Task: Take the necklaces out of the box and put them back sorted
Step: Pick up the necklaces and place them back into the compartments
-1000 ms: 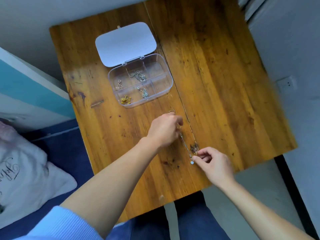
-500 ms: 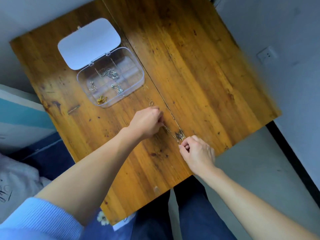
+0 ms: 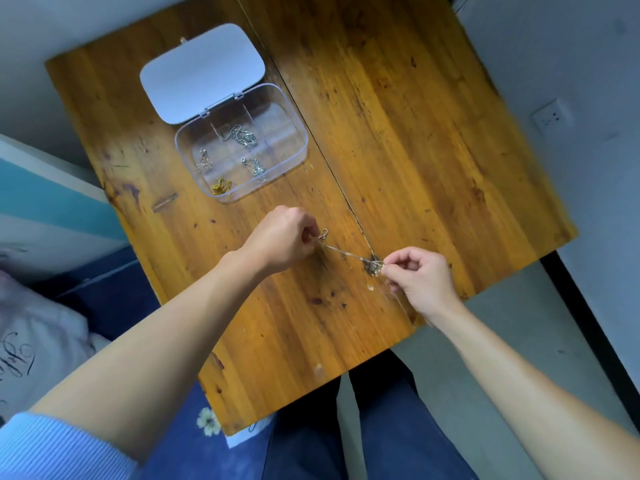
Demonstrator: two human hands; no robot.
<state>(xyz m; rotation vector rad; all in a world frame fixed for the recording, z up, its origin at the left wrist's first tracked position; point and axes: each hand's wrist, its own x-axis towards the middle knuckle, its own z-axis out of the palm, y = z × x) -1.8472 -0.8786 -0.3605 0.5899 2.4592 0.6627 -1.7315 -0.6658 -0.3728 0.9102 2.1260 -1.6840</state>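
A thin silver necklace (image 3: 343, 252) is stretched just above the wooden table (image 3: 415, 133). My left hand (image 3: 280, 239) pinches its clasp end and my right hand (image 3: 417, 277) pinches the pendant end. Farther back stands the clear compartment box (image 3: 294, 119) with its white lid (image 3: 202, 72) folded open. Inside it lie a silver chain (image 3: 242, 136), a second silver chain (image 3: 255, 167), a small silver piece (image 3: 203, 158) and a gold piece (image 3: 221, 186), each in its own compartment.
The table's near edge runs just below my right hand, with floor and my blue trousers (image 3: 381, 427) beyond. A bed with blue sheet and a white pillow (image 3: 31, 341) lies to the left. A wall socket (image 3: 550, 116) sits at the right.
The camera view has shifted. My hands have drawn apart, pulling the necklace taut, with the chain now lying more level between them.
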